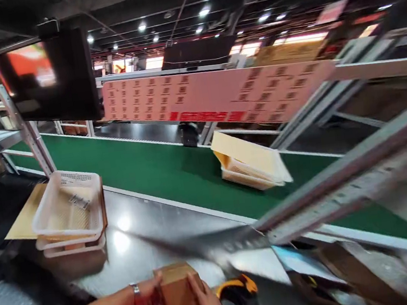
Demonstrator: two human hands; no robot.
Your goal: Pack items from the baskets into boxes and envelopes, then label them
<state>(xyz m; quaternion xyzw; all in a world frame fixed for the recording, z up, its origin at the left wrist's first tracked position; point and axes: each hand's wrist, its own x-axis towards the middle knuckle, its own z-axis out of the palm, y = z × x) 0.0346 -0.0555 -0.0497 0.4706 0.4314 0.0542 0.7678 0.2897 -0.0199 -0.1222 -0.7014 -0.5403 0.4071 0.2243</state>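
A small brown cardboard box (pixel 179 294) is held up between my two hands, above the near edge of the shiny metal table. My left hand (pixel 149 295), with a watch on its wrist, is closed round the box's left side. Against the right side press the fingers of my right hand (pixel 208 301). Just right of that hand, a tape dispenser (pixel 239 294) with a yellow-orange top lies on the table, apart from the box. The fingertips under the box are partly hidden.
Stacked white plastic baskets (pixel 96 200) stand at the left on the metal table (pixel 141 224). Behind runs a green conveyor belt (pixel 145 162) carrying a pile of padded envelopes (pixel 251 159). A slanting metal post (pixel 327 196) crosses at right, above cardboard and plastic scraps (pixel 337 274). A monitor (pixel 78 74) hangs upper left.
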